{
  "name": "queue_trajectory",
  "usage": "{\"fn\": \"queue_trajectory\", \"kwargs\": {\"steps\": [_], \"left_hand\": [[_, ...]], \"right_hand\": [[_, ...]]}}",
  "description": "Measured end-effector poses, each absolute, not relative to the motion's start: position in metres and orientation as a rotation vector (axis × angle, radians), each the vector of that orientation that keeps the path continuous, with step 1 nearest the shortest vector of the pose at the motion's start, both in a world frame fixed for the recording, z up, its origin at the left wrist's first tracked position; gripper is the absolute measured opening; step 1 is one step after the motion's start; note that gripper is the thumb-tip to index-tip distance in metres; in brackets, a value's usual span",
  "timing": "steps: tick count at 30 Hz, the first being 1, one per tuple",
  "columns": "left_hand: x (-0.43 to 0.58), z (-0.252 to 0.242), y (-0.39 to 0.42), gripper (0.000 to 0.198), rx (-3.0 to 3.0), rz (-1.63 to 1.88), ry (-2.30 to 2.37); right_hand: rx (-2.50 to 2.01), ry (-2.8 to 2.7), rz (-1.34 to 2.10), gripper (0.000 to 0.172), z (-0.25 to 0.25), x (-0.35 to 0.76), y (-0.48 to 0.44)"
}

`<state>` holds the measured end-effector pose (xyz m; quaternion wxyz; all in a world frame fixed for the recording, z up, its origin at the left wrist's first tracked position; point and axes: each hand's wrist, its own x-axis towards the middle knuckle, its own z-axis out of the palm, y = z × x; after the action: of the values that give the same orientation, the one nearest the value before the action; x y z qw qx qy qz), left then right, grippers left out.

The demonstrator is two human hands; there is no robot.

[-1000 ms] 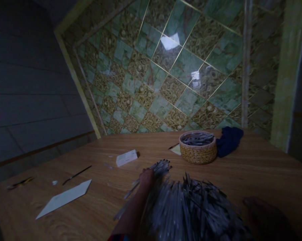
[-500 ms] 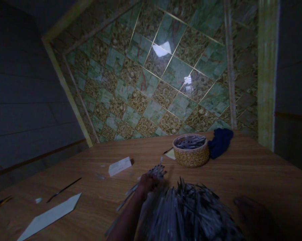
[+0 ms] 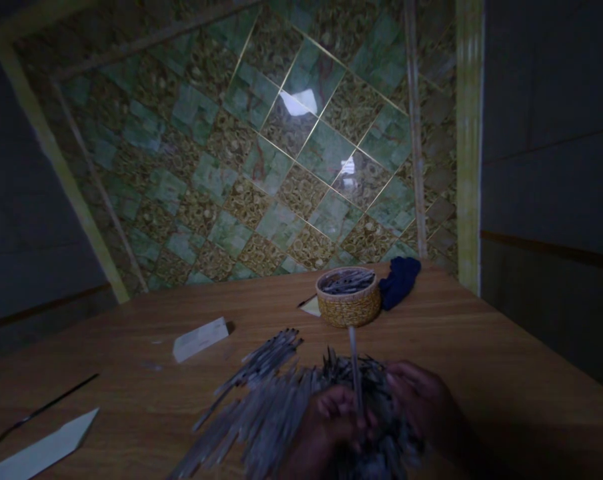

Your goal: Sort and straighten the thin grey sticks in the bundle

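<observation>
My left hand (image 3: 326, 427) is closed around the lower part of a thin, translucent grey stick (image 3: 354, 363) that points upward. My right hand (image 3: 424, 403) is just right of it, fingers bent toward the stick, with nothing visible in them. Both hands are over a large loose pile of similar sticks (image 3: 274, 417), some dark-ended, whose right part they partly hide. A smaller bunch of sticks (image 3: 269, 357) lies at the pile's upper left. The exact kind of stick is too dim to tell.
Behind the pile stands a round woven basket (image 3: 349, 310) filled with more sticks. A dark blue cloth (image 3: 400, 281) touches its right side. On the left are a white box (image 3: 200, 339), a thin dark rod (image 3: 46, 408) and a pale flat strip (image 3: 46, 447). A tiled wall (image 3: 281, 187) rises behind the table.
My left hand has moved from the small bunch to above the pile and now holds a stick upright. My right hand has come in toward it. The view has turned right.
</observation>
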<state>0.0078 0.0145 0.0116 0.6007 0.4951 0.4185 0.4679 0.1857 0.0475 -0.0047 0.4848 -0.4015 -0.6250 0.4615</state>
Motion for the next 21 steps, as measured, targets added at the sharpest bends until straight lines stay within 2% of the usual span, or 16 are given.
{"fn": "queue_trajectory", "kwargs": {"steps": [4,7,14,21], "left_hand": [[0.017,0.005,0.006,0.010,1.175,0.838,0.956],[0.014,0.013,0.003,0.009,1.205,0.843,0.979],[-0.009,0.050,0.010,0.018,1.143,1.244,1.023],[-0.004,0.038,0.014,0.021,0.898,1.489,0.880]], "right_hand": [[-0.941,-1.381,1.194,0.036,0.009,0.187,0.043],[-0.926,-1.377,1.182,0.041,0.011,0.195,0.048],[-0.899,-1.583,1.496,0.044,0.008,0.201,0.052],[-0.852,-1.513,1.786,0.043,-0.008,0.170,0.031]]}}
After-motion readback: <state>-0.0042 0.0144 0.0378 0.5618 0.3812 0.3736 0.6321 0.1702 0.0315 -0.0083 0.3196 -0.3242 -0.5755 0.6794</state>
